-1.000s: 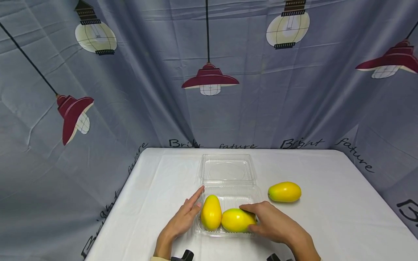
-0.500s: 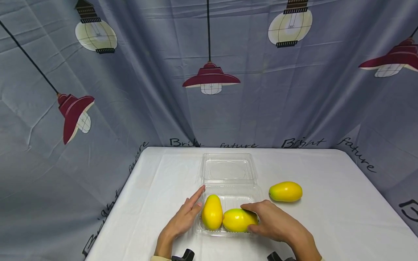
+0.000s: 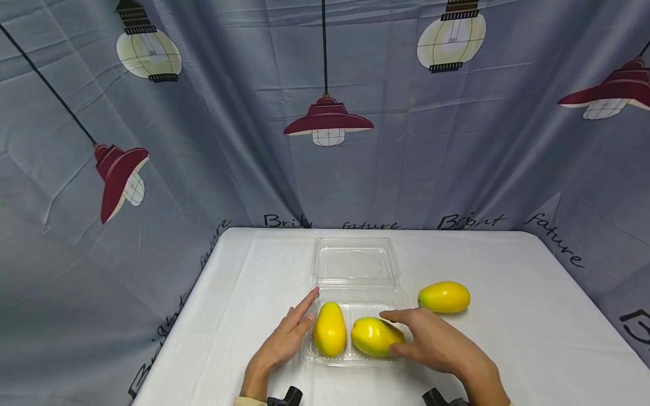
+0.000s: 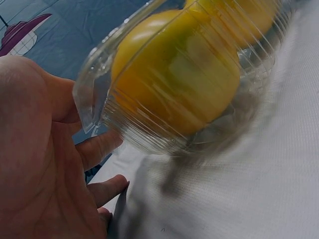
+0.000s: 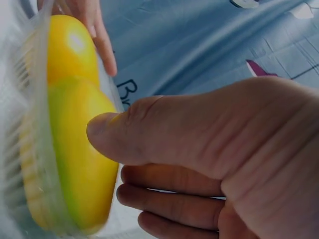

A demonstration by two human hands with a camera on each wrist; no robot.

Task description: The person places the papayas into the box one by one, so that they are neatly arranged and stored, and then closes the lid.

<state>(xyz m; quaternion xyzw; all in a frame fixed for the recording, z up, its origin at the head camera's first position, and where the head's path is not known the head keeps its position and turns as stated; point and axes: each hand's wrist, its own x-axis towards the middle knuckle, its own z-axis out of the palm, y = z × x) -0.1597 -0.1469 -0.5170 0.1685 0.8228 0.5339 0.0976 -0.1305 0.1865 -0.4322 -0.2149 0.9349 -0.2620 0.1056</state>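
A clear plastic clamshell container (image 3: 363, 304) lies open on the white table, its lid folded back. Inside its base, a yellow mango (image 3: 330, 330) stands lengthwise on the left. To its right a second, green-tinged mango (image 3: 373, 336) lies slanted, with a small gap between them in the head view. My right hand (image 3: 437, 341) holds this second mango at its right end; its thumb (image 5: 107, 132) presses on the skin in the right wrist view. My left hand (image 3: 286, 335) is extended along the container's left wall, fingers fairly straight, beside the clear rim in the left wrist view.
A third mango (image 3: 444, 297) lies on the white tablecloth (image 3: 513, 349), right of the container. Behind the table hangs a grey-blue curtain (image 3: 244, 141) printed with lamps. Black wrist devices (image 3: 285, 396) show at the bottom edge.
My right hand and the second mango have shifted slightly right and away from me, and the mango has tilted, opening a gap to the first. The left hand has stayed in place.
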